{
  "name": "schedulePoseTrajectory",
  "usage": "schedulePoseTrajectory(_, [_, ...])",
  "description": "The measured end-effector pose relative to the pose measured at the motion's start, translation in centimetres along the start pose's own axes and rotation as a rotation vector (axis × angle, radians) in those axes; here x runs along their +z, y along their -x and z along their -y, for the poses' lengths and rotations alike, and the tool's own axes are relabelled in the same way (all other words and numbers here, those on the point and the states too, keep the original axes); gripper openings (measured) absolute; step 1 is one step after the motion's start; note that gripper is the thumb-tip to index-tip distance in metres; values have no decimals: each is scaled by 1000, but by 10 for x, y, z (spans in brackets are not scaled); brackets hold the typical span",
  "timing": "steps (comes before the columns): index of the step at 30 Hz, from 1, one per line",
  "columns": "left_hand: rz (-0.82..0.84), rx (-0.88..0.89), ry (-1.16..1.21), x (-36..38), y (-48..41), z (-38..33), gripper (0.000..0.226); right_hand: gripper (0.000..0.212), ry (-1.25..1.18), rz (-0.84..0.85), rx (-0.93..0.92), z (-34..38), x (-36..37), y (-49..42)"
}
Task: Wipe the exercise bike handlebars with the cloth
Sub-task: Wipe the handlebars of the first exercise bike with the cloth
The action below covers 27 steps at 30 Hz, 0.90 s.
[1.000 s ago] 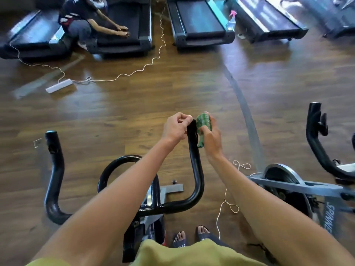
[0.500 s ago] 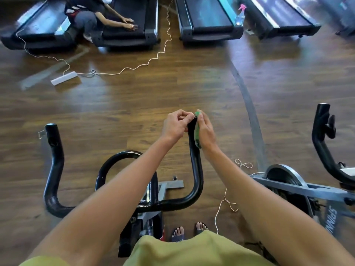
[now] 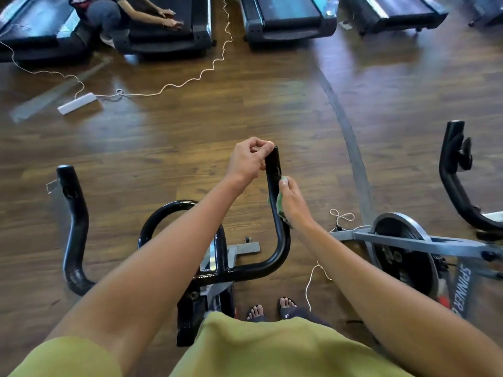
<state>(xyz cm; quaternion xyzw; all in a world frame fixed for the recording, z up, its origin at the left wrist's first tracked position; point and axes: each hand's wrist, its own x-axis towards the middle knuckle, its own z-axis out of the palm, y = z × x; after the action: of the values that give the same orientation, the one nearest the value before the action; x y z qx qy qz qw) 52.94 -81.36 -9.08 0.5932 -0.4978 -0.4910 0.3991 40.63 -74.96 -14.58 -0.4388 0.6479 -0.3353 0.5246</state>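
Note:
The exercise bike's black handlebars (image 3: 280, 248) curve up in front of me, with a right prong at centre and a left prong (image 3: 73, 213) further off. My left hand (image 3: 249, 159) grips the tip of the right prong. My right hand (image 3: 292, 204) holds a green cloth (image 3: 277, 202) against the middle of that same prong, on its right side. Most of the cloth is hidden under my fingers and palm.
A second bike with a flywheel (image 3: 405, 254) and black handlebar (image 3: 457, 180) stands close on the right. White cords (image 3: 190, 80) and a power strip (image 3: 77, 103) lie on the wooden floor. Several treadmills (image 3: 288, 20) line the far side, where a person (image 3: 117, 12) crouches.
My right hand has slid the green cloth down the right prong, from near its tip to its middle. My left hand stays on the tip.

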Motion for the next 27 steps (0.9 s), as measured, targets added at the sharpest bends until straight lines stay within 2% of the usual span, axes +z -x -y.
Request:
schedulePoseTrajectory(3, [-1,6,-1,1,-1,1,14,28,74,8,3,-2,2,5])
schedulePoseTrajectory(6, [-8,16,17,2,-1,1,12,39,97,-15,97,-21,3,31])
schedulePoseTrajectory(14, [-28,23,55,6,-1,8,15,47,-296,-191,349,-63,37,106])
schedulePoseTrajectory(21, [-60,38,-1,5,-4,11,17,45,-292,-268,307,-49,32,93])
schedulePoseTrajectory(24, [-72,51,-10,7,-5,12,17,52,-493,-315,423,-50,44,108])
schedulePoseTrajectory(27, [-74,58,-21,7,-6,14,17,80,-803,-296,647,-55,65,126])
